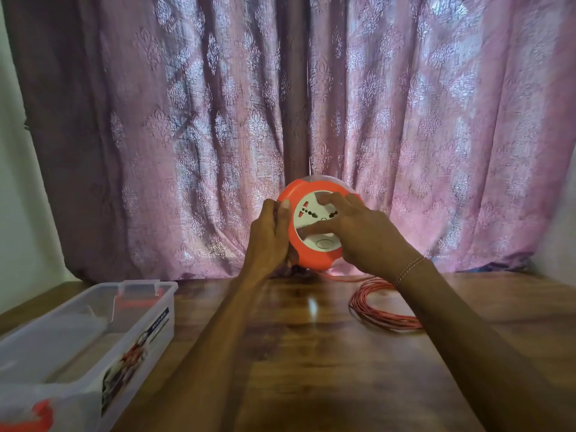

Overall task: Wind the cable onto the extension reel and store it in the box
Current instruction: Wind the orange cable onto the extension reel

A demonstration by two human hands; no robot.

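Wooden table (305, 353), pink curtain (218, 120) behind

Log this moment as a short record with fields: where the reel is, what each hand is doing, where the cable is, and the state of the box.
reel: orange extension reel, held up above the wooden table, white socket face toward the camera
left hand: left hand grips the reel's left rim
right hand: right hand lies across the socket face, fingers on it
cable: red cable lies in loose loops on the table, right of the reel
box: clear plastic box at left, open, no reel inside
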